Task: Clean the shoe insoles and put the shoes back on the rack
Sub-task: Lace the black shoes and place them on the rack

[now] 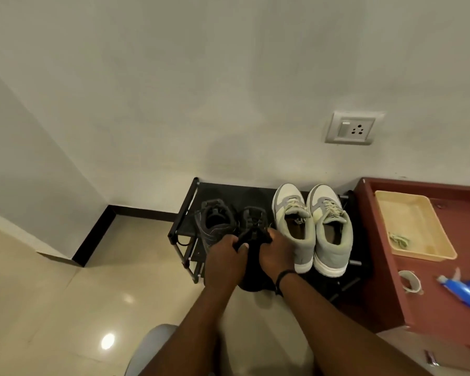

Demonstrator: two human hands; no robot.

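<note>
1. Black throughout, the shoe in hand point(251, 234) sits over the front edge of the rack point(186, 213), its toe inward and its heel hidden behind my wrists. I judge the step to be seating it on the top shelf.
2. My left hand point(224, 260) grips the shoe's near left side, fingers curled over the collar; my right hand point(276, 253) grasps the right side, thumb by the laces. Both grips are clenched on this shoe.
3. Its mate point(215, 221) already stands on the shelf just to the left, nearly touching. I would slide the held shoe straight back, parallel to it, keeping the tongue from folding under.
4. Grey-green sneakers point(312, 226) stand as a pair on the right of the shelf, the nearer one just beside my right knuckles; that hand must not nudge it off the front rail.
5. I cannot tell whether the insole is seated; the opening is covered.
6. On the red table point(385, 280) to the right lie a yellow tray point(415, 226), a roll of tape point(411, 280) and a blue spray bottle point(467, 290), well apart from the shoes.
</note>
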